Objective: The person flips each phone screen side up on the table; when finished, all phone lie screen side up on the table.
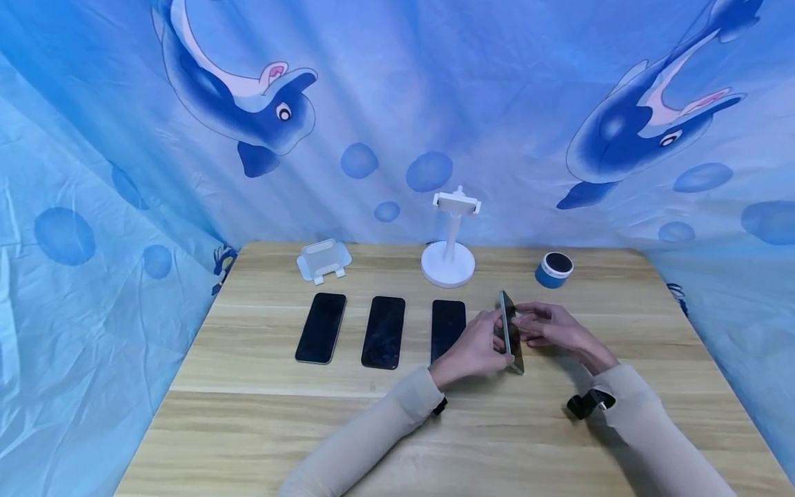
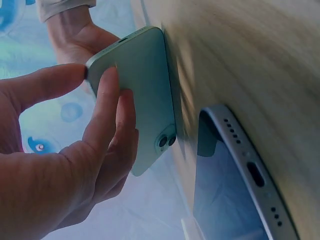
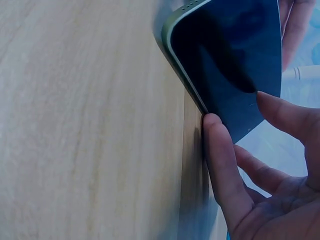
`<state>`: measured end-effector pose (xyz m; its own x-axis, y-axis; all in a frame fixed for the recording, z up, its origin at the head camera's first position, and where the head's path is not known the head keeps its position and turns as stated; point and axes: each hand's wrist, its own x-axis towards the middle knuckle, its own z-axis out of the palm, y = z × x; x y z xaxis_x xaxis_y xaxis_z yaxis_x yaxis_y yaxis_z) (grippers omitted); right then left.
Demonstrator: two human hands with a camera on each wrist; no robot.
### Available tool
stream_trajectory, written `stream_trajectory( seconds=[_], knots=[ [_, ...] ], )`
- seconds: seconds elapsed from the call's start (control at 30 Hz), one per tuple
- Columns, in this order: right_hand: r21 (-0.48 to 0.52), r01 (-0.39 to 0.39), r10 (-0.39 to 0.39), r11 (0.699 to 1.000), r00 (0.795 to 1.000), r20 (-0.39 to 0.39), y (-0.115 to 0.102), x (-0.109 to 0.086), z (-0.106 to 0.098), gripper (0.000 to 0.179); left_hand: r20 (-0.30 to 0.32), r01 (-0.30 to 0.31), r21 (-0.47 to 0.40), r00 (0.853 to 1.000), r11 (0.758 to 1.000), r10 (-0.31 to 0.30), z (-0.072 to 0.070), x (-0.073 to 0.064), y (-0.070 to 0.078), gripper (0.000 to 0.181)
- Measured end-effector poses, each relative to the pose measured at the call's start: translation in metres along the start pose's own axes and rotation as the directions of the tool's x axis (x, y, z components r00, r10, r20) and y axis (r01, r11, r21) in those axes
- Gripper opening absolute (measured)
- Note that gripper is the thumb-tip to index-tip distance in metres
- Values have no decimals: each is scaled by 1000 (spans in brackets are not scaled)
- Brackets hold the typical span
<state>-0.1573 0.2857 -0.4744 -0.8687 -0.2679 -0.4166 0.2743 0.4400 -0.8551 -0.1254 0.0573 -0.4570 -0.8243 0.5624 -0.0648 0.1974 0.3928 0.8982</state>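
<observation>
A pale green smartphone (image 1: 511, 331) stands tilted on its long edge at the right of the phone row, with both hands on it. In the left wrist view its green back (image 2: 142, 95) shows two camera lenses. My left hand (image 1: 477, 345) holds it with the thumb at the near short edge and fingers against the back. From the right, my right hand (image 1: 554, 326) pinches it; in the right wrist view the thumb touches the dark screen (image 3: 230, 55) and a finger lies along the lower long edge. Another phone (image 1: 448, 323) lies beside my left hand, partly covered by it.
Two more dark-screened phones (image 1: 321, 328) (image 1: 383, 332) lie face up to the left. Behind them are a folding white phone holder (image 1: 325, 259), a white phone stand (image 1: 448, 265) with a round base, and a small blue and white cylinder (image 1: 553, 270). A blue curtain (image 1: 373, 103) borders the wooden table (image 1: 261, 414).
</observation>
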Motion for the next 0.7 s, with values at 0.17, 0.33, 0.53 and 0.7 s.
stream_trajectory(
  seconds=[0.17,0.33,0.53,0.7],
  knots=[
    [-63,-15,12,998,999,-47,-3,-1,3,71,-6,53,-25,999,998,-53,-2,-2,-1,85],
    [-117,-32,21,993,995,-93,-7,-4,8,73,-28,122,-28,992,992,-123,-5,-4,-1,87],
    [-127,-45,28,991,990,-136,-6,-5,9,74,-31,171,32,985,985,-170,-6,-2,0,92],
    [-127,-43,23,991,987,-162,-4,-7,8,74,-28,192,68,981,979,-190,-4,3,-2,93]
  ],
)
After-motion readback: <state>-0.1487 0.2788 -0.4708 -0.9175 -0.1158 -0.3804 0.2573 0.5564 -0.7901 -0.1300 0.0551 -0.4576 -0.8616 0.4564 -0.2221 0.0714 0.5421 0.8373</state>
